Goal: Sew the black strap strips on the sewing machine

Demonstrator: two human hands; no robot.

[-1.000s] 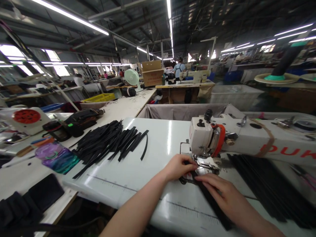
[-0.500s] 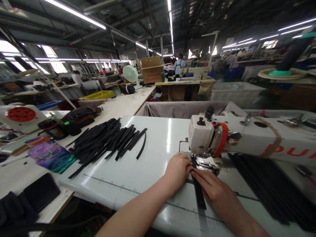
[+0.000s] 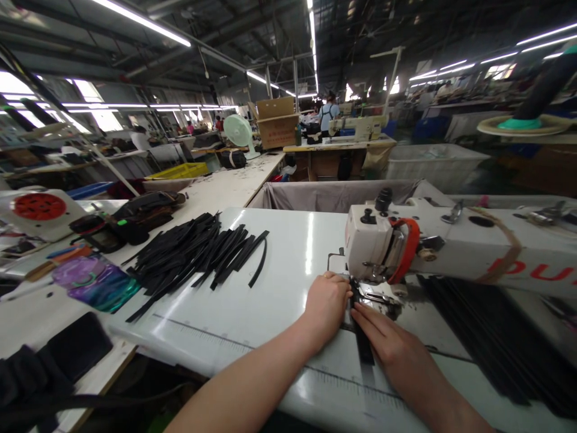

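Note:
A narrow black fabric strip (image 3: 364, 347) lies lengthwise on the sewing machine bed, its upper end under the head of the white sewing machine (image 3: 369, 240). My left hand (image 3: 328, 305) is closed at the strip's left edge close to the presser foot, fingers curled and fingertips on the strip. Stretched out flat, the fingers of my right hand (image 3: 393, 343) rest along its right edge just below the metal guide (image 3: 378, 299); its thumb is hidden. The needle cannot be made out.
A loose pile of black strips (image 3: 180, 252) lies on the left of the table. Longer black strips (image 3: 491, 343) lie right of the machine arm. A purple and teal pouch (image 3: 97, 282), a dark phone-like slab (image 3: 79, 346) and a green fan (image 3: 238, 131) stand or lie further left.
The strip has moved a little further under the machine head, so its near end sits higher. Both hands stay close to the presser foot, and the view has shifted slightly.

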